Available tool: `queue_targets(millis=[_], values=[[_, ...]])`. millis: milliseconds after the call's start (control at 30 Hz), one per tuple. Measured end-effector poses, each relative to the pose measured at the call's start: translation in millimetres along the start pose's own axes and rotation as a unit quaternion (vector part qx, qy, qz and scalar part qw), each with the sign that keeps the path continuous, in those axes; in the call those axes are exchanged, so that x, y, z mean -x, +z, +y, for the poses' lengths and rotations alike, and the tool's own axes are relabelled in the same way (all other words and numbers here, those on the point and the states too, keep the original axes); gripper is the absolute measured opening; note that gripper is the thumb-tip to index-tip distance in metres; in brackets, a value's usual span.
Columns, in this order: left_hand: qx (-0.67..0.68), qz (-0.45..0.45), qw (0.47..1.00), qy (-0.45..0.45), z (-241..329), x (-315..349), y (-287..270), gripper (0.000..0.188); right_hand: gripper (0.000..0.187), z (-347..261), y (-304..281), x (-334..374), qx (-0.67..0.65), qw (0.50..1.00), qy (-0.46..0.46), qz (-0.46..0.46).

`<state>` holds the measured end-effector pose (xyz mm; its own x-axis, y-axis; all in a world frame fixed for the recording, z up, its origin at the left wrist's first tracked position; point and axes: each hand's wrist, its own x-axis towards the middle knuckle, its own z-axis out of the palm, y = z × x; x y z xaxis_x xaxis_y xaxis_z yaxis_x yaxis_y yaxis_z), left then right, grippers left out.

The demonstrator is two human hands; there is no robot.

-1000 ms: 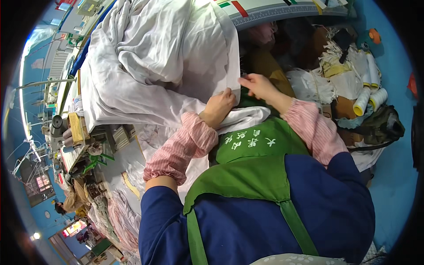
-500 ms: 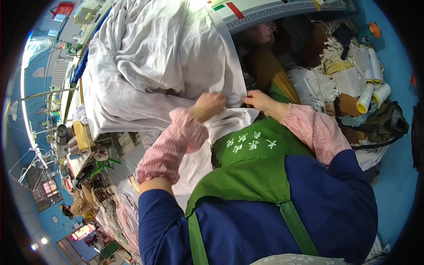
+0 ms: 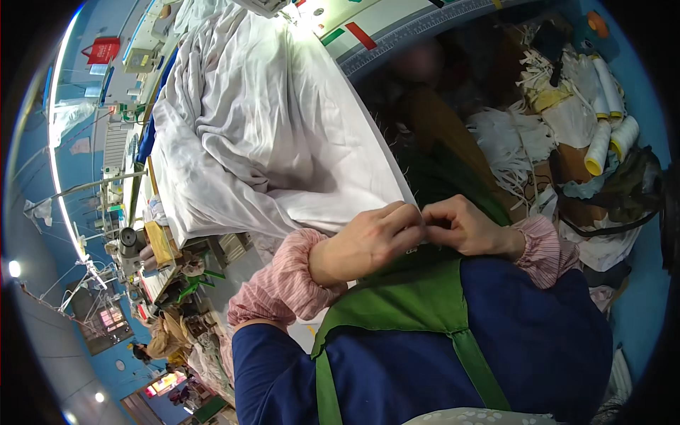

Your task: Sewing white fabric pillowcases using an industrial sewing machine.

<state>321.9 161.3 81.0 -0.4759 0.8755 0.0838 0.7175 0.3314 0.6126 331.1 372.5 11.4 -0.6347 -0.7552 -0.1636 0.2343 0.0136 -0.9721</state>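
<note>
A large, rumpled sheet of white fabric (image 3: 241, 134) drapes over the work table and down toward my lap. Its straight right edge, with some loose threads along it, runs into my hands. My left hand (image 3: 375, 241) is closed on the fabric at that edge, fingers bent. Right beside it, almost touching, my right hand (image 3: 464, 225) pinches the same edge with thumb and forefinger. The bit of cloth between the fingertips is mostly hidden by the fingers. Both hands are close to my green apron (image 3: 404, 297).
A ruler strip (image 3: 418, 39) lines the table's front edge, under a bright lamp. At right are white thread cones (image 3: 600, 145), white fabric strips (image 3: 499, 134) and a dark bag (image 3: 620, 191). Sewing machines and a person (image 3: 166, 333) are farther off at left.
Both hands have come closer to my body and together, drawing the fabric's edge along with them. The cloth's right edge is now stretched straighter, and the view has shifted somewhat.
</note>
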Motion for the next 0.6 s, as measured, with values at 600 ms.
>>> queue_targets(millis=[600], values=[[0.019,0.007,0.999,0.027,-16.6,11.7,11.5,0.02,0.022,1.3,-35.9,-47.7,0.43,0.784,-0.431,0.123]])
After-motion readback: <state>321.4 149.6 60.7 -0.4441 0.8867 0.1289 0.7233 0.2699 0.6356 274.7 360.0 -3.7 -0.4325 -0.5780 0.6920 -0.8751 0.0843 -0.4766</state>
